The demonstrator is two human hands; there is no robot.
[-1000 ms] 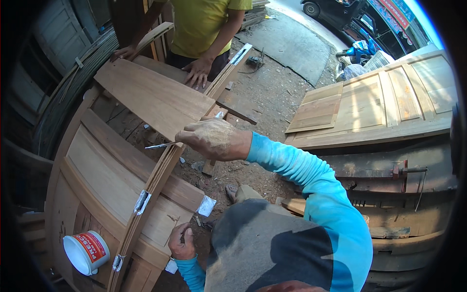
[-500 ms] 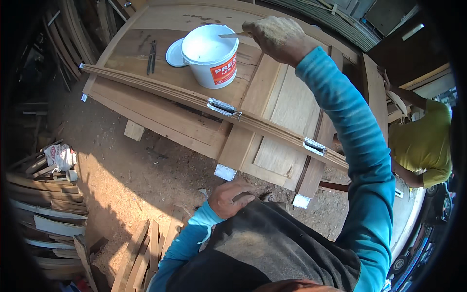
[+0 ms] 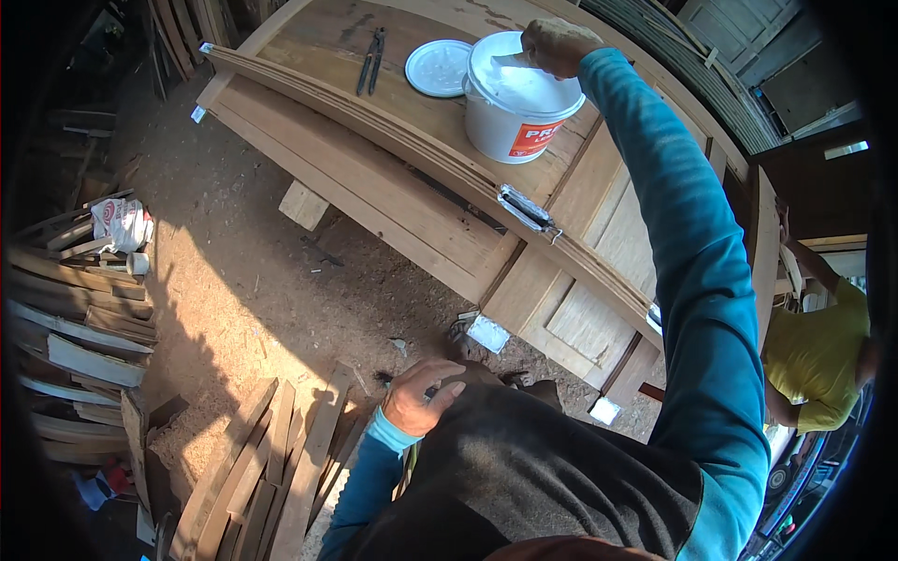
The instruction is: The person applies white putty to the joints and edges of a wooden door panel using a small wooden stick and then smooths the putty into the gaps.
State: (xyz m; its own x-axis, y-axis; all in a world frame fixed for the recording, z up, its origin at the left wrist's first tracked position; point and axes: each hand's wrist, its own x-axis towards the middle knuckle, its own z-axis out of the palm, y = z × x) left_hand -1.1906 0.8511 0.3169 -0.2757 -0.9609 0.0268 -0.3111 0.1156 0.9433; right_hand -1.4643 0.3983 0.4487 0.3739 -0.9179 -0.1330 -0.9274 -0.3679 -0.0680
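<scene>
My right hand [image 3: 561,47] is closed on a thin flat stick [image 3: 510,61], whose far end dips into the white paste of a white bucket [image 3: 496,126] with a red label. The bucket stands on a wooden panelled door [image 3: 412,112] lying flat. Its round white lid [image 3: 438,69] lies just left of it. My left hand [image 3: 421,397] rests low by my dark clothing, thumb apart from the loosely bent fingers, with nothing visible in it. Along the near side, a long narrow wooden piece [image 3: 374,126] carries a slot [image 3: 526,208] edged in white.
Pincers [image 3: 371,61] lie left of the lid. Loose timber strips [image 3: 271,458] lie at the lower left, with stacked boards [image 3: 84,346] and a white bag [image 3: 122,222] beyond. Another person in a yellow shirt [image 3: 823,351] works at the far right.
My right hand has gone lower over the bucket, bringing the stick down into the white paste. The view has shifted, so the bench things sit further right. My left hand stays low.
</scene>
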